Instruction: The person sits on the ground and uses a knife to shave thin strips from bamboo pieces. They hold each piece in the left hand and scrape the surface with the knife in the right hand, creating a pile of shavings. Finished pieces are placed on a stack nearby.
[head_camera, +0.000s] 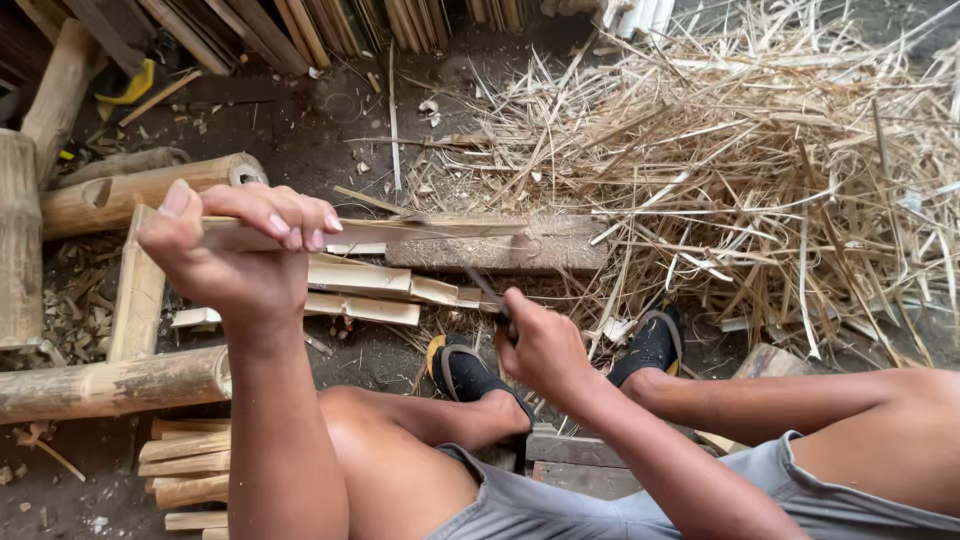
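Flat splintery bamboo slat (400, 231), perhaps knife-split

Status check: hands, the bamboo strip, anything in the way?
Left hand gripping bamboo strip. Right hand holding knife, blade at strip. Cut slats beneath; shavings pile beside.

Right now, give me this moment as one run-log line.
left hand: grips long pale split bamboo strip | right hand: holds dark-bladed knife near strip | pile of bamboo shavings beyond
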